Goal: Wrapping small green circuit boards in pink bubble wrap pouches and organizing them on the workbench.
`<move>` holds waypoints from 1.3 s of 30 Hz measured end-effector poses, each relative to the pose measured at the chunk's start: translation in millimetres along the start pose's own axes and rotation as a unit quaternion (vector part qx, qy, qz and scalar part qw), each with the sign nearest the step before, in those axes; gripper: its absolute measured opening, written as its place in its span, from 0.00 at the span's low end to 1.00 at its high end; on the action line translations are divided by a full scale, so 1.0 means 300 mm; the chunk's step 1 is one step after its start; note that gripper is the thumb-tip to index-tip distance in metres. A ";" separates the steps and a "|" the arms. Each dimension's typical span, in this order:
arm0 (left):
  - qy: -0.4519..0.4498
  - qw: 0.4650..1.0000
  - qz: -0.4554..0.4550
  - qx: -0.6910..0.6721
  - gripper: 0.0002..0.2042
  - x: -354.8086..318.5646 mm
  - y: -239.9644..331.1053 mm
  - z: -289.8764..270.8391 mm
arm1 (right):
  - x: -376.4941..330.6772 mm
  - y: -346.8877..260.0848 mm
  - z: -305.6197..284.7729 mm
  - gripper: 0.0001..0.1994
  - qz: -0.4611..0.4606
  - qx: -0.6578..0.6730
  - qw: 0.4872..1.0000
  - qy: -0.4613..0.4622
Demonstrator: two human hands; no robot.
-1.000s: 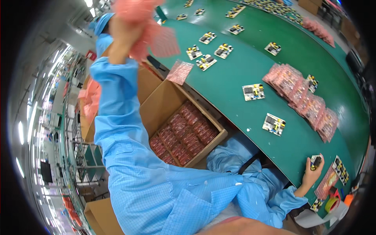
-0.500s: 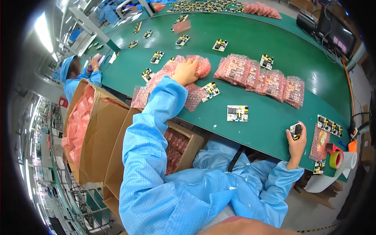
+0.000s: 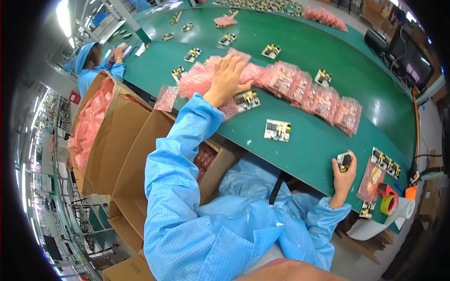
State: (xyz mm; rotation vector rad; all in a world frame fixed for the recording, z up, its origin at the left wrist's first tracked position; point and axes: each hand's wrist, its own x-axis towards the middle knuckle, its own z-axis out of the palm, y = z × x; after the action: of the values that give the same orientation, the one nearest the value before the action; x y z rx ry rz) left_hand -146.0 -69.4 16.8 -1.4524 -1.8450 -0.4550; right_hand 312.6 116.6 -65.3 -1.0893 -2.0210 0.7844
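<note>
Pink bubble-wrap pouches (image 3: 211, 77) under the flat, open left hand (image 3: 228, 75) could slide off; right hand (image 3: 344, 171) grips a small black-and-yellow part (image 3: 345, 160).

Factory room around us, with a long green conveyor belt (image 3: 300, 56).
We see open cardboard boxes (image 3: 131, 140) at its left edge, metal shelving (image 3: 56, 187) beyond them, a bright ceiling light (image 3: 63, 14), and a dark monitor (image 3: 412, 56) at right.
</note>
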 end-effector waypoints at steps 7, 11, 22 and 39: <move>-0.197 0.948 0.038 -0.247 0.35 -0.134 0.376 -0.121 | 0.027 -0.028 0.011 0.31 -0.047 -0.002 0.999 -0.015; -0.174 0.962 -0.009 -0.209 0.36 -0.213 0.400 -0.136 | 0.020 -0.009 -0.002 0.31 -0.069 -0.008 0.998 0.006; -0.085 0.956 -0.277 -0.047 0.47 -0.489 -0.033 -0.169 | 0.016 0.017 0.016 0.28 -0.072 -0.003 0.997 -0.004; 0.055 0.950 -0.305 -0.035 0.19 -0.519 0.031 -0.126 | 0.008 0.023 -0.003 0.29 -0.032 0.042 0.998 -0.035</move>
State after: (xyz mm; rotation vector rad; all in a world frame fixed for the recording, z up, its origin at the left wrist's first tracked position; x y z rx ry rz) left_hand -110.5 -197.9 -72.3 -0.8466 -2.1825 -0.8870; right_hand 315.5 122.1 -69.4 -0.9578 -2.0517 0.8777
